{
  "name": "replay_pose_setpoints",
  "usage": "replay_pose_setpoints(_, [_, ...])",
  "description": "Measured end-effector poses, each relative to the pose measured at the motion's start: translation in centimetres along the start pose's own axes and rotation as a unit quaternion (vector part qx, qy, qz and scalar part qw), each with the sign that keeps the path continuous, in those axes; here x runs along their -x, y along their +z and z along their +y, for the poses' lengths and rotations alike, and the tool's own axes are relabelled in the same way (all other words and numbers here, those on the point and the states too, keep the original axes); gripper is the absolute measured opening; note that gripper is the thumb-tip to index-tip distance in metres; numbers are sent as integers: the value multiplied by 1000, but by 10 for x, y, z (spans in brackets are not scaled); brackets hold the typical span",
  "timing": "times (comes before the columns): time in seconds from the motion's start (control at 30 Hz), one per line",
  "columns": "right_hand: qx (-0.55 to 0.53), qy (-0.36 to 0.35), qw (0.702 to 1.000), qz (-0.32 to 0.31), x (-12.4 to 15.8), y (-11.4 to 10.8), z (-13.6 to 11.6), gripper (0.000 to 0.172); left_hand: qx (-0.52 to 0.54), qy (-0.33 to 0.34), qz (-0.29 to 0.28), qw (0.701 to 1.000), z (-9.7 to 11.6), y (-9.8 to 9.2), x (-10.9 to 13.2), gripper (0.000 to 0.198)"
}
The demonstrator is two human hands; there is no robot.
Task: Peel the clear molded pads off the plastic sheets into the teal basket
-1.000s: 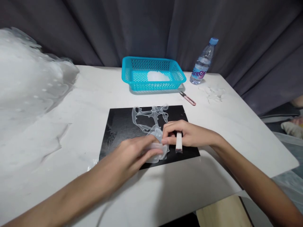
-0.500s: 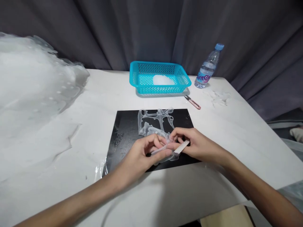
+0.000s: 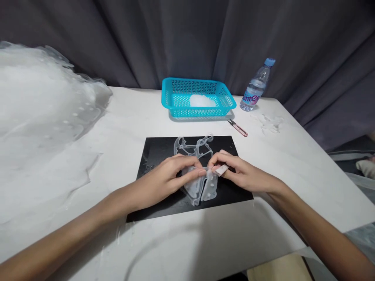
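Note:
Over a black mat (image 3: 170, 208), a clear, bendy plastic sheet (image 3: 191, 148) with cut-out shapes and small bumps is bent between my hands. My left hand (image 3: 172, 175) pinches its folded upper edge from the left, thumb in front. Close beside it, my right hand (image 3: 234, 169) grips the same sheet with thumb and index finger. A short, pale flat strip (image 3: 222, 169), perhaps a blade, also sticks out from the right fingers. Below the fingertips a flap of the sheet hangs down, with a slit next to it. The fingers hide part of the fold.
A blue plastic basket (image 3: 199, 112) with white, translucent pieces (image 3: 202, 101) stands at the back. Pink-handled thread snips (image 3: 238, 128), plastic scraps (image 3: 271, 123) and a water bottle (image 3: 254, 91) are to its right. A large heap of clear plastic sheets (image 3: 43, 101) covers the left side.
My left hand has turned over and risen slightly. The plastic sheet is now folded upward, its flap facing me. The right hand has shifted a little up, strip still in its fingers.

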State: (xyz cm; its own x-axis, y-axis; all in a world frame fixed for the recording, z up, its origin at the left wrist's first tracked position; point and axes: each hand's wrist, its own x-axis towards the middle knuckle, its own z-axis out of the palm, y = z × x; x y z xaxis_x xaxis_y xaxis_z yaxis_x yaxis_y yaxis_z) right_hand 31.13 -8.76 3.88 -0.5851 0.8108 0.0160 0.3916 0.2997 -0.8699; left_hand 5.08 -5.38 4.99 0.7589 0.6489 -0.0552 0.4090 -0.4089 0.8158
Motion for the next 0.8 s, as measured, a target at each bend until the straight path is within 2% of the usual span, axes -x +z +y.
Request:
replay_pose_setpoints(0.17, [26,-2,999,33,-1,5,3,14,93,-62,0,994,9,3,1,36])
replay_pose_setpoints(0.3, [51,-19,997,52,-2,9,2,14,124,-96,6,988,12,5,0,37])
replay_pose_setpoints(0.43, [143,-97,970,169,1,19,-2,12,140,-84,24,986,11,7,-1,36])
replay_pose_setpoints(0.53, [222,-150,948,170,6,29,-6,47,141,-80,28,986,9,8,0,35])
replay_pose_setpoints(0.6, [245,-161,943,160,8,33,-6,62,135,-79,29,987,8,8,1,34])
replay_pose_setpoints(0.7, [202,-139,958,150,9,37,-5,59,139,-74,36,987,6,8,3,31])
replay_pose_setpoints(0.8, [145,-77,971,171,9,39,-6,47,150,-75,36,985,6,8,4,29])
